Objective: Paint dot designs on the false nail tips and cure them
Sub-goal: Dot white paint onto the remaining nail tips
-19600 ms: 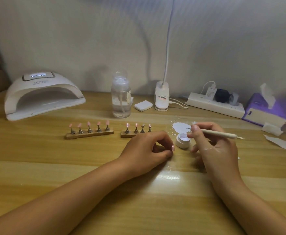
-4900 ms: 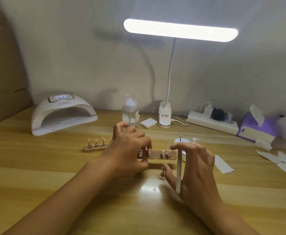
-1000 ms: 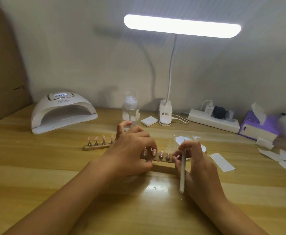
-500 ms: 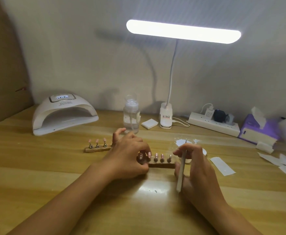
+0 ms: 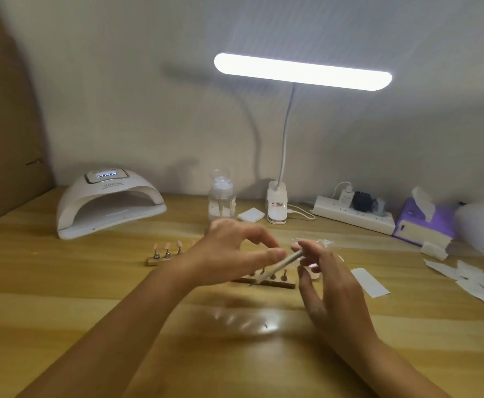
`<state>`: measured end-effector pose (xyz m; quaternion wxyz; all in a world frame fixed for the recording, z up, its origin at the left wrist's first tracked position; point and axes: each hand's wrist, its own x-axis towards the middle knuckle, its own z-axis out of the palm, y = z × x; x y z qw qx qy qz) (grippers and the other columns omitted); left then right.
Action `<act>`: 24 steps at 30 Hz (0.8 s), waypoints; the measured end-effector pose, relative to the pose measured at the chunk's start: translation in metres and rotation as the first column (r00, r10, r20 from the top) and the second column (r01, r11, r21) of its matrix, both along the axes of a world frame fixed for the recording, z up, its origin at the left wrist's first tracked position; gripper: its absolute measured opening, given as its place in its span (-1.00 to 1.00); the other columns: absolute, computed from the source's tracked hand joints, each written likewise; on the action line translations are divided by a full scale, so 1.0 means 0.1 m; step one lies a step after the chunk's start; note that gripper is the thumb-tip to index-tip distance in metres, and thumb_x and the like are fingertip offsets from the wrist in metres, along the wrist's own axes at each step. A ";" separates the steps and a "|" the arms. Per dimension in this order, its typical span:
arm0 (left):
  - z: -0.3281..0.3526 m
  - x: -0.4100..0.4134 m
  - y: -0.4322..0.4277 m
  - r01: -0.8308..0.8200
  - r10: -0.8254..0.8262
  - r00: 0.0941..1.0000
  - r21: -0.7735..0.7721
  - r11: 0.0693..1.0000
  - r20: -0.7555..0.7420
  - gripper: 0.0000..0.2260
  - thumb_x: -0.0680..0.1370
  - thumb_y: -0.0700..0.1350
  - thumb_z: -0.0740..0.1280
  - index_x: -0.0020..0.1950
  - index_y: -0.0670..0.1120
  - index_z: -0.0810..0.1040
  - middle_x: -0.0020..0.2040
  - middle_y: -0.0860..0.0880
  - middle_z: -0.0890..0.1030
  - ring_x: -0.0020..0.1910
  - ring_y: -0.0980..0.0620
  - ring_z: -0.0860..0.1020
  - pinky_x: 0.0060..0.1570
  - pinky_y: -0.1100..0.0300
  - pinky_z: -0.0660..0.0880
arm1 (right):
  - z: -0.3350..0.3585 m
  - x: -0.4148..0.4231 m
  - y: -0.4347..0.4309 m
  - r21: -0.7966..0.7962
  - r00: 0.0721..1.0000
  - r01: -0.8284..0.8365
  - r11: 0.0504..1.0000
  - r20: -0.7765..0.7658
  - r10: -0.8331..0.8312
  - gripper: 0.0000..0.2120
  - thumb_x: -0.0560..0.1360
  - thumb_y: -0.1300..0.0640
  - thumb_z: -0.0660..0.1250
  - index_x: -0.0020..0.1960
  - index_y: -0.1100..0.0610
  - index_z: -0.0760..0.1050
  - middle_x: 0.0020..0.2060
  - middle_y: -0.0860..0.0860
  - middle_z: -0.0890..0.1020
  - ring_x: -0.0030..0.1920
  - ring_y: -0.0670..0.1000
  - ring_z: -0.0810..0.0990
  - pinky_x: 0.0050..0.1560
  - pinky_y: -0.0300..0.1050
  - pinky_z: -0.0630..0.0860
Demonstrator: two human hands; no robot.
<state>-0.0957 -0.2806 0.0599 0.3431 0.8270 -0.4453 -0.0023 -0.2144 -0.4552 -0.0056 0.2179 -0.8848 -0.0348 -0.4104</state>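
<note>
My left hand (image 5: pixel 235 254) is raised over the near wooden nail holder (image 5: pixel 281 283), and its thumb and forefinger pinch the middle of the white dotting tool (image 5: pixel 288 259). My right hand (image 5: pixel 332 291) holds the tool's upper end with its other fingers spread. The tool slants down to the left, its tip just above the holder's small metal stands. Both hands are blurred. A second holder (image 5: pixel 152 261) with pink nail tips (image 5: pixel 166 246) stands to the left, partly behind my left wrist. The white UV lamp (image 5: pixel 108 202) sits at the back left, its display lit.
A pump bottle (image 5: pixel 220 196), a white pad (image 5: pixel 251 215) and the lit desk lamp (image 5: pixel 302 71) stand at the back. A power strip (image 5: pixel 352 216), a purple tissue box (image 5: pixel 421 222) and paper scraps (image 5: pixel 370 282) lie to the right.
My left hand has lifted off the near holder and moved right to the tool. The tool has swung from near upright to a slant, and the holder's stands now show.
</note>
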 end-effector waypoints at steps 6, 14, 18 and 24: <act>0.11 -0.11 0.03 0.153 -0.159 0.984 -0.071 0.986 -0.084 -0.88 0.53 0.06 0.40 -0.04 0.05 0.67 -0.14 0.07 0.66 -0.11 0.16 0.60 -0.08 0.17 0.55 | 0.31 0.11 0.14 -0.150 0.995 -0.093 0.984 -0.050 0.087 -0.52 0.50 0.38 0.37 0.39 0.17 0.43 0.06 0.04 0.68 0.00 0.01 0.63 -0.05 -0.13 0.59; 0.20 0.13 0.27 0.016 -0.027 0.962 -0.043 0.999 -0.271 -0.78 0.61 0.04 0.28 -0.04 0.04 0.71 -0.10 0.22 0.67 -0.05 0.36 0.57 -0.07 0.35 0.43 | 0.22 -0.08 0.03 -0.191 0.950 0.112 0.975 -0.267 -0.161 -0.46 0.59 0.13 0.31 0.46 -0.10 0.16 0.19 -0.10 0.61 -0.09 -0.05 0.60 -0.13 -0.03 0.62; 0.18 0.20 0.26 -0.174 0.081 0.899 -0.181 0.968 -0.431 -0.74 0.64 -0.01 0.23 -0.01 -0.07 0.69 -0.03 0.06 0.70 0.02 0.07 0.61 0.04 0.17 0.51 | 0.06 -0.06 0.06 -0.340 0.792 0.177 0.924 -0.509 -0.339 -0.59 0.63 -0.16 0.15 0.43 -0.06 0.28 0.27 -0.12 0.47 0.29 -0.04 0.40 0.16 -0.08 0.50; -0.05 0.23 0.17 -0.231 0.162 0.810 -0.052 0.972 -0.564 -0.70 0.67 0.00 0.18 -0.05 -0.09 0.66 -0.04 0.07 0.69 -0.03 0.09 0.63 0.01 0.14 0.51 | 0.06 0.06 0.10 -0.266 0.770 0.245 0.932 -0.532 -0.354 -0.70 0.63 -0.12 0.20 0.29 -0.04 0.48 0.14 -0.10 0.51 0.23 -0.02 0.40 0.05 -0.12 0.45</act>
